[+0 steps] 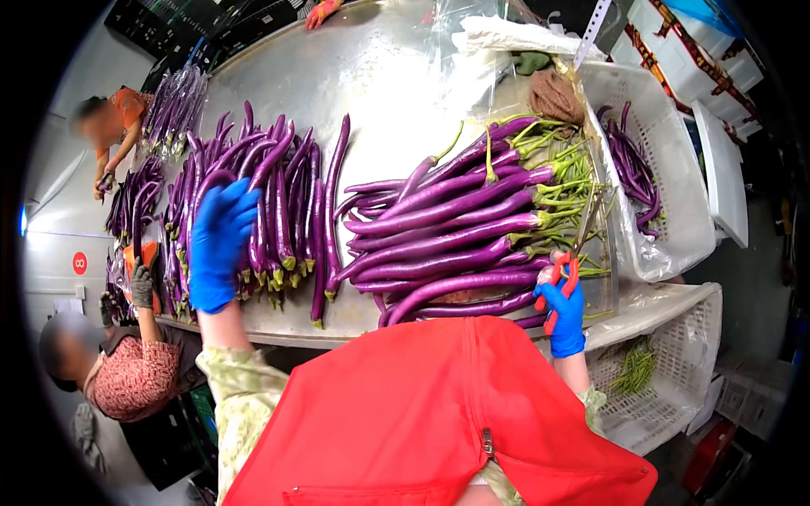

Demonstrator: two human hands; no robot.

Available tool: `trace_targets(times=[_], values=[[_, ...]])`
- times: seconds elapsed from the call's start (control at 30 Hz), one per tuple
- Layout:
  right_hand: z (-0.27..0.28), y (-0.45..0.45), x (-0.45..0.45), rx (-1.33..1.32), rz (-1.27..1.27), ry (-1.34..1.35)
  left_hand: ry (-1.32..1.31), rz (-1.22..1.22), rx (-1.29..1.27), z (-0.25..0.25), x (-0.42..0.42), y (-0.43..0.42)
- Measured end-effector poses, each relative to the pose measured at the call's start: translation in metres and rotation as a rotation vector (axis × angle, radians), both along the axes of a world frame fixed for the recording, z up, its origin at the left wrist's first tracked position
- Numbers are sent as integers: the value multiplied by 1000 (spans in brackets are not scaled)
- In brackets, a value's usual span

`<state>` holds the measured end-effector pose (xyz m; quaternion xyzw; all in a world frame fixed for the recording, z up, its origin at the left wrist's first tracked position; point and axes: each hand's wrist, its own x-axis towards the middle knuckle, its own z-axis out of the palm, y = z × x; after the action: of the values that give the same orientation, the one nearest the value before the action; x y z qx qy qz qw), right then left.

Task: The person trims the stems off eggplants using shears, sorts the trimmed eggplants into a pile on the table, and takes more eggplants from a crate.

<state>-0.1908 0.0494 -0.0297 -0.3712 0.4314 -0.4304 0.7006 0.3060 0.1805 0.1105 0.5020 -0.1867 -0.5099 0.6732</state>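
Observation:
My left hand (pixel 221 244), in a blue glove, is over the left pile of long purple eggplants (pixel 274 198), its fingers stretched out; whether it touches them I cannot tell. My right hand (pixel 564 316), also in blue, is closed around the red handles of a pair of scissors (pixel 570 274), blades pointing away from me. Beside the scissors lies a second heap of eggplants (pixel 456 232), with long green stems (pixel 565 181) toward the right. The stems on the left pile are short and face me. One eggplant (pixel 337 185) lies along that pile's right edge.
Everything lies on a metal table (pixel 371 63). At right stand a white crate (pixel 675 185) holding eggplants and a lower crate (pixel 675 379) with cut green stems. A brown cloth (pixel 555 95) lies at the back. Two people work at left, near bagged eggplants (pixel 175 110).

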Motion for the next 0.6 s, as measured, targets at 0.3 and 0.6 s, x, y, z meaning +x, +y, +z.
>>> trace_targets(times=[0.3, 0.6], values=[[-13, 1, -6, -7, -59, 91, -1033, -582, 510, -116, -125, -149], [-11, -5, -7, 98, -137, -17, -606, -392, 325, -85, -141, -202]])
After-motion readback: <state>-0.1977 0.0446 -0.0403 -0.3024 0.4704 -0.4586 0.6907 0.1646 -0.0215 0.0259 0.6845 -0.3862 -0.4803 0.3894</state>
